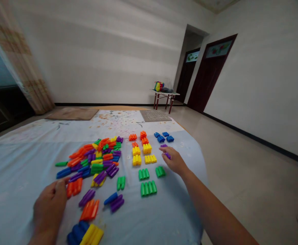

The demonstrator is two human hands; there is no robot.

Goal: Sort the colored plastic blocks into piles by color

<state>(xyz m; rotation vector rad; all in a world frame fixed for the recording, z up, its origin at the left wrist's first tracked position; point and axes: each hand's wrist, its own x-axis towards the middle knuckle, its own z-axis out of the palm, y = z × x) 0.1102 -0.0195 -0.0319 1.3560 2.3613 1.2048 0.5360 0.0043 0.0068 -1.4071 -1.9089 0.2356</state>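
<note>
My left hand (pixel 49 204) is at the lower left, fingers curled and closed at the edge of an orange ribbed plastic block (pixel 74 188). Its fingertips are partly hidden. Over on the right, my right hand (pixel 174 162) reaches in with its fingers round a purple plastic block (pixel 167 155), low over the cloth. Just beyond those fingers lies another purple block (pixel 163 145). Left of this hand are yellow blocks (pixel 150 159), with green blocks (pixel 149 188) nearer me. A mixed heap of coloured blocks (pixel 97 156) lies beyond my left hand.
Blue blocks (pixel 161 139) and orange blocks (pixel 132 137) stand in groups farther back. Near the front edge lie yellow (pixel 92 234) and dark blue blocks (pixel 77 232). A cloth (pixel 128 224) covers the table, with mats (pixel 155 116) at its far side. A small table (pixel 166 92) stands behind.
</note>
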